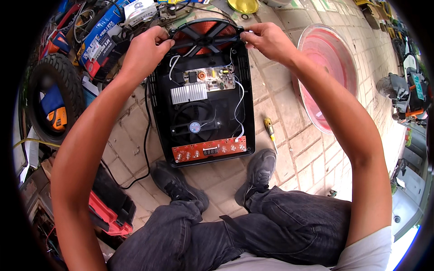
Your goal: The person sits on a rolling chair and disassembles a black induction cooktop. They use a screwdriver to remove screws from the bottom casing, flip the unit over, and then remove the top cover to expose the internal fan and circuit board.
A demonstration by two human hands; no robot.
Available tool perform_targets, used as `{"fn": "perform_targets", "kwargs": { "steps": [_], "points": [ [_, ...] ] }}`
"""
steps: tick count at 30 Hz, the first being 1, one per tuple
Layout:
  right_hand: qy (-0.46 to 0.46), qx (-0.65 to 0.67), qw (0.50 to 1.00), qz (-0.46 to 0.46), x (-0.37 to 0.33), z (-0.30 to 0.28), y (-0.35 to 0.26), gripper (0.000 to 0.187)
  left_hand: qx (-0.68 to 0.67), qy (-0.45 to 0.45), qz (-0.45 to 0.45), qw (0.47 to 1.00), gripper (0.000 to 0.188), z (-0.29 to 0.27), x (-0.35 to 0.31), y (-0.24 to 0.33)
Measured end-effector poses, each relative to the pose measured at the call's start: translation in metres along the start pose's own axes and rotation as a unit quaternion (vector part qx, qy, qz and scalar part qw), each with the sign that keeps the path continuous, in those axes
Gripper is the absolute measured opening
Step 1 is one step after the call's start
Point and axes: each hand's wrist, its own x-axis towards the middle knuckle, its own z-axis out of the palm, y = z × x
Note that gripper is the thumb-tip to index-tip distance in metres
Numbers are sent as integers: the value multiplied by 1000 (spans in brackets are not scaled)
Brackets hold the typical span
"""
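Both hands pinch the round copper coil (205,35): left hand (145,49) at its left rim, right hand (267,41) at its right. It sits over the far end of the opened cooker base (201,97) on the paved floor (294,149). Cover already off, circuit board (212,79) and fan (194,124) exposed; the coil looks not yet freed, white wires attached.

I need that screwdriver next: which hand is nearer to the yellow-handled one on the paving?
Right. The right hand grips the coil's right edge, up-and-left of the screwdriver; the left hand is farther, across the cooker.

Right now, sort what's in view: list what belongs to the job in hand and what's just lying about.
In hand:
left hand and right hand gripping the coil disc
opened cooker base
screwdriver

Lying about:
tyre
pink basin
red case
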Motion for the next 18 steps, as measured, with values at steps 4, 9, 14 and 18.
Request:
{"fn": "perform_targets", "kwargs": {
  "steps": [4, 9, 14, 18],
  "points": [
    [28, 198, 978, 61, 3, 12, 9, 32, -20, -4, -10, 1000, 25, 0, -1, -2],
    [18, 235, 964, 125, -3, 13, -2, 30, -13, 1, -26, 1000, 24, -1, -6, 2],
    [35, 235, 966, 99, -5, 6, -9, 32, -29, 15, -5, 999, 21, -5, -13, 9],
    [46, 232, 969, 67, -6, 2, -13, 31, -47, 34, 1, 998, 20, -7, -21, 10]
  ]
}}
